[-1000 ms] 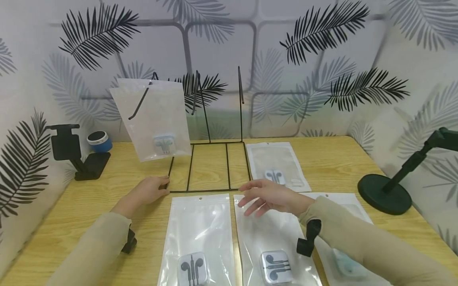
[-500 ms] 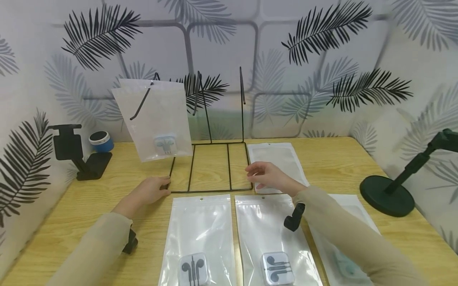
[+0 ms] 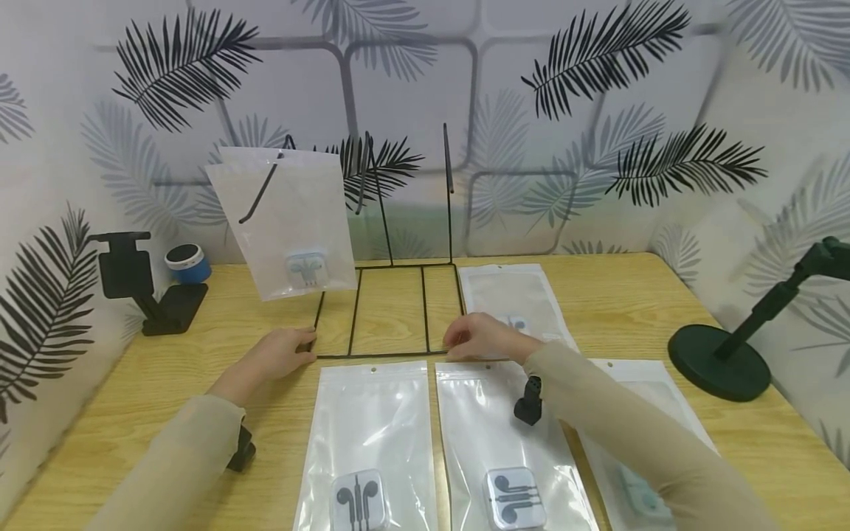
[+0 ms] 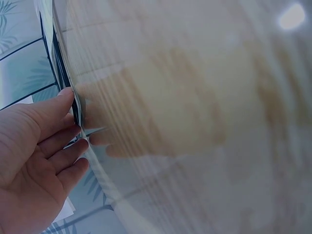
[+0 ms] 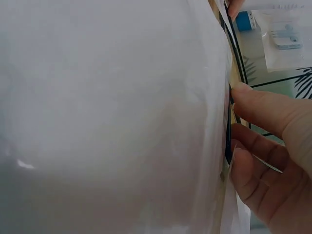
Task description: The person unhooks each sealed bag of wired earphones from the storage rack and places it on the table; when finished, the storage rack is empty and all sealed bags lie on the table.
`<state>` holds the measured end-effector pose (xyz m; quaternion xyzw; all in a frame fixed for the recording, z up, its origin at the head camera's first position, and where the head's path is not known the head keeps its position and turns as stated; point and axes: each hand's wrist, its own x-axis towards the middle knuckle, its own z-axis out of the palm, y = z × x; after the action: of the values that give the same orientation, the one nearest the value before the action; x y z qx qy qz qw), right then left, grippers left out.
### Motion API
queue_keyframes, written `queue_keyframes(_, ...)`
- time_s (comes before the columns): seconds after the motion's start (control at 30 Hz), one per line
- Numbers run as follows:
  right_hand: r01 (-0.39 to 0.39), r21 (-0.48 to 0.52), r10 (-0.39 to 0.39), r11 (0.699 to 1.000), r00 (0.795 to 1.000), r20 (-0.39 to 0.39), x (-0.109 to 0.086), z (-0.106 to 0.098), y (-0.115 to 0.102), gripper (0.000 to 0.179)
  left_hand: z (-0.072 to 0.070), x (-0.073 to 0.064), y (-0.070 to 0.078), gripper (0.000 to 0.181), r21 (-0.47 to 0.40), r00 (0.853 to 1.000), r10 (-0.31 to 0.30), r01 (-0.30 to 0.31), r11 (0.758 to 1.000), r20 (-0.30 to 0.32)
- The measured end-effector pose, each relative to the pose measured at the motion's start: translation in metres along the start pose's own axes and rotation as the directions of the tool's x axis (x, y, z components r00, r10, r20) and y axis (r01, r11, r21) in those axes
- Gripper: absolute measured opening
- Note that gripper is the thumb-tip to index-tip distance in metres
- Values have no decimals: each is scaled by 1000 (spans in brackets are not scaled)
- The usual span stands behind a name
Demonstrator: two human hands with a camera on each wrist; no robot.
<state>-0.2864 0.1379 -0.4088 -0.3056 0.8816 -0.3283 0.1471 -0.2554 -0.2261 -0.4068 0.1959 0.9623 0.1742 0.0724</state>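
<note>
Head view: wire rack (image 3: 425, 310) held at both front corners

The rack stands on the wooden table (image 3: 611, 302), ahead of me. My left hand (image 3: 271, 358) pinches its front-left corner; my right hand (image 3: 486, 336) pinches its front-right corner. Translucent hanging pouches (image 3: 292, 210) load the left hook. Three flat pouches (image 3: 375, 420) lie nearer me; another pouch (image 3: 508, 289) lies beside the right edge.

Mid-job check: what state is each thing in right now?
Black wire rack: upright, left hook loaded, other two bare
Left hand: gripping the rack's front left corner
Right hand: curled at the rack's front right corner
Hanging bags: tilted, on left hook
Three front earphone bags: flat
Rear earphone bag: flat, partly hidden
Black phone stand: upright, holding nothing
Blue speaker: upright
Black round-based stand: standing, arm tilted
</note>
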Motion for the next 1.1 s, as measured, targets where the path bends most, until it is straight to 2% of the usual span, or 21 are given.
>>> queue_keyframes(0.23,57,-172,-53,983,998,29,3,5,-5,9,0,0,-3,46,1,1000,14,-14,1000,-12)
queue_keyframes(0.4,58,-175,-52,983,998,38,5,6,-5,11,-6,-5,-12,44,-57,999,20,-22,998,-30)
queue_keyframes(0.5,68,-154,-62,986,997,43,5,5,-6,11,-17,-10,-16,43,-64,997,2,-7,998,-74)
queue_keyframes(0.57,73,-139,-67,988,997,47,5,4,-8,10,-26,-13,-17,44,-63,991,-14,5,998,-131)
queue_keyframes(0.6,74,-136,-68,988,997,48,5,3,-8,10,-31,-14,-18,43,-49,982,-14,5,999,-186)
queue_keyframes(0.63,68,-131,-62,989,997,50,5,3,-8,10,-35,-16,-18,42,-44,967,-15,4,999,-255)
queue_keyframes(0.67,59,-126,-53,990,997,52,5,2,-9,11,-39,-17,-18,41,-43,942,-9,-6,999,-334)
queue_keyframes(0.7,58,-126,-52,990,997,54,5,2,-8,11,-44,-17,-17,39,-32,903,14,-31,999,-429)
queue_keyframes(0.73,54,-122,-48,991,997,55,5,2,-8,11,-49,-18,-16,37,-21,848,38,-58,998,-528)
queue_keyframes(0.77,52,-120,-46,991,997,56,5,3,-8,12,-54,-18,-15,34,-12,780,55,-80,997,-623)
queue_keyframes(0.8,52,-118,-45,992,997,56,5,3,-8,11,-60,-18,-13,31,7,703,74,-98,995,-707)
queue_keyframes(0.83,48,-115,-42,992,998,55,6,3,-7,11,-65,-18,-12,30,3,635,77,-118,993,-769)
queue_keyframes(0.87,48,-114,-42,992,998,54,6,3,-7,12,-71,-17,-10,30,1,575,78,-132,991,-814)
queue_keyframes(0.9,51,-113,-45,992,998,52,6,3,-6,12,-76,-16,-8,30,-3,525,74,-144,990,-848)
queue_keyframes(0.93,51,-111,-45,993,998,51,6,3,-6,12,-81,-15,-7,32,-18,491,63,-159,987,-869)
queue_keyframes(0.97,53,-111,-48,992,998,50,6,3,-5,12,-85,-14,-6,34,-38,468,47,-172,984,-882)
queue_keyframes(1.0,53,-109,-48,993,998,49,7,3,-4,12,-89,-13,-5,36,-62,455,30,-186,981,-890)
queue_keyframes(1.03,52,-109,-47,993,998,48,7,3,-4,13,-92,-11,-4,39,-84,448,15,-201,976,-894)
queue_keyframes(1.1,49,-106,-44,993,998,50,7,3,-3,12,-97,-9,-3,43,-143,448,-26,-230,963,-894)
